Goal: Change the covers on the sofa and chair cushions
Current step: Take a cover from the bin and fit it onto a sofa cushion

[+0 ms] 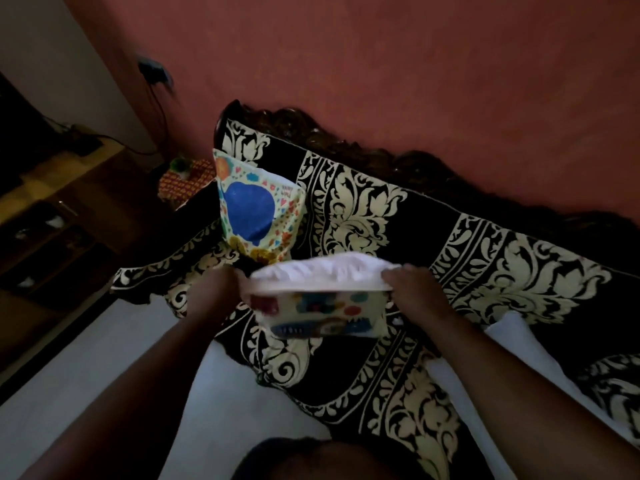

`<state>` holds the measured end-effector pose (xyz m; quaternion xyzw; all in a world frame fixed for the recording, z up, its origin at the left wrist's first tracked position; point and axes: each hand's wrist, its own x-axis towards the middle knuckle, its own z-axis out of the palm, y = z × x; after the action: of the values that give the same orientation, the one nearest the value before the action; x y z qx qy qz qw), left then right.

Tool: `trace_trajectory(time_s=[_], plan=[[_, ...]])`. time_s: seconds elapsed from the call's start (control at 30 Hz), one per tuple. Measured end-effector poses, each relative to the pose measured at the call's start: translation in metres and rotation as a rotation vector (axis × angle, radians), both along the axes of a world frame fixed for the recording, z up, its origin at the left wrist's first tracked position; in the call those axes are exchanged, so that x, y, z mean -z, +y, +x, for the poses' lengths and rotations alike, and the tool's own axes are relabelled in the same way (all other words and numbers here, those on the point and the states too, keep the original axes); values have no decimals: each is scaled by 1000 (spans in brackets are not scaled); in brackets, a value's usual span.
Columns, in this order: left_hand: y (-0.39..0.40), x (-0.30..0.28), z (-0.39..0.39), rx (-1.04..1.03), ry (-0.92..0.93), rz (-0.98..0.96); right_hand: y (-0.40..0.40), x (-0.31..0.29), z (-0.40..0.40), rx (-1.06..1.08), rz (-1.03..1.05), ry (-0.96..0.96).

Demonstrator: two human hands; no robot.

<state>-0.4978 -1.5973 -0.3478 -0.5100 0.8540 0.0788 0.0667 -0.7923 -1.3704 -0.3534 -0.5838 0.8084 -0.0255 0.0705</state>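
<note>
I hold a white cushion (pixel 320 270) above the sofa seat, its lower half inside a colourful printed cover (pixel 318 315). My left hand (pixel 227 284) grips the cover's left edge, its fingers hidden behind the fabric. My right hand (pixel 410 282) grips the cover's right edge, fingers curled over the rim. A second cushion (pixel 258 211), in a cover with a blue elephant print, leans upright against the sofa back at the left end.
The sofa (pixel 363 209) wears a black throw with cream floral bands and stands against a red wall. A wooden cabinet (pixel 52 209) stands at left. White floor (pixel 104 375) lies below. A small patterned side table (pixel 183 181) sits by the sofa's arm.
</note>
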Motion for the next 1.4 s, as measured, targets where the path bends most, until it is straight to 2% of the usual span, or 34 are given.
trace_trajectory(time_s=[0.07,0.13,0.17,0.2,0.3,0.37,0.4,0.5,0.53,0.57,0.6,0.63,0.7,0.77,0.83,0.9,0.97,1.03,1.13,1.23,1.3,1.4], plan=[[-20,-3,-17,-67,38,-5,-7,-1,-16,65,-56,-22],[-34,-3,-30,-90,-21,26,-14,-1,-23,46,221,4],[-39,-6,-36,-108,13,27,-15,-2,-25,56,262,17],[-49,-4,-45,-94,43,4,-20,-3,-30,77,204,56],[-80,0,-66,-41,97,8,-24,3,-40,182,-37,-2],[-92,4,-70,67,23,102,-27,3,-40,161,131,-76],[-100,1,-73,106,13,86,-33,0,-42,160,166,-61],[-126,-2,-88,121,98,-23,-48,-4,-45,270,5,13],[-129,0,-91,129,80,4,-47,-1,-46,268,-22,22],[-146,6,-92,175,82,80,-59,-2,-40,305,13,27],[-153,9,-92,245,-6,110,-63,-4,-36,338,144,-20],[-152,13,-96,263,6,108,-61,-8,-37,329,218,-20],[-168,19,-100,206,125,105,-69,-7,-40,319,149,88],[-187,25,-104,207,192,121,-76,-1,-37,373,74,73],[-200,32,-109,272,142,164,-82,2,-30,340,115,-3],[-215,34,-109,272,163,141,-89,5,-23,293,98,88],[-234,42,-111,322,189,66,-92,7,-15,345,-27,129],[-243,54,-108,325,180,136,-93,14,-8,344,-28,86],[-231,72,-100,369,120,149,-87,40,-6,252,118,61],[-219,94,-86,409,132,200,-74,66,-5,171,80,-102],[-214,114,-77,396,47,304,-60,87,6,185,63,-233],[-203,140,-64,407,-161,428,-46,118,28,194,213,-377]])
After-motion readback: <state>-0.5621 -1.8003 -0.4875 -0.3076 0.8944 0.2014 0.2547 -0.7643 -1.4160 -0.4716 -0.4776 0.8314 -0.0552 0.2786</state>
